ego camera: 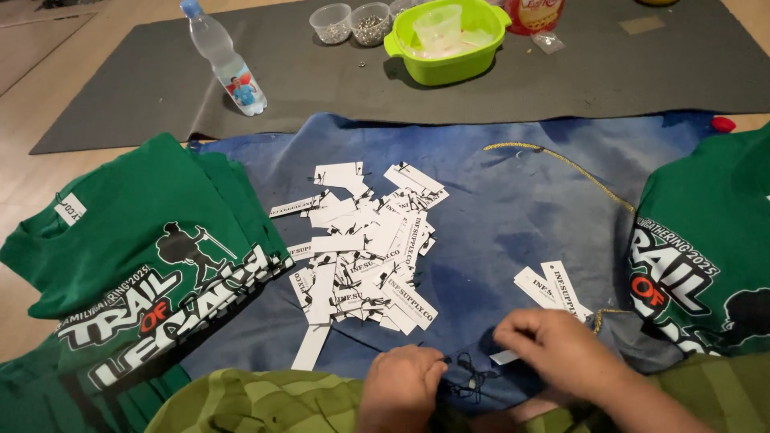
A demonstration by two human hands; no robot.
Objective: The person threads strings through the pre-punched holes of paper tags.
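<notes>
My left hand (399, 386) is closed near the bottom edge, pinching thin black strings (467, 377) on the blue cloth (497, 200). My right hand (561, 349) is curled beside it, its fingertips holding a small white paper tag (504, 357) where the strings meet. A loose heap of white printed tags (365, 252) lies on the cloth just beyond my left hand. Two more white tags (552, 287) rest just beyond my right hand.
Folded green printed T-shirts lie at the left (136, 265) and right (706, 248). A gold cord (561, 164) crosses the cloth. On the grey mat (642, 72) behind stand a water bottle (224, 56), a lime green bowl (449, 44) and small clear cups of metal bits (353, 22).
</notes>
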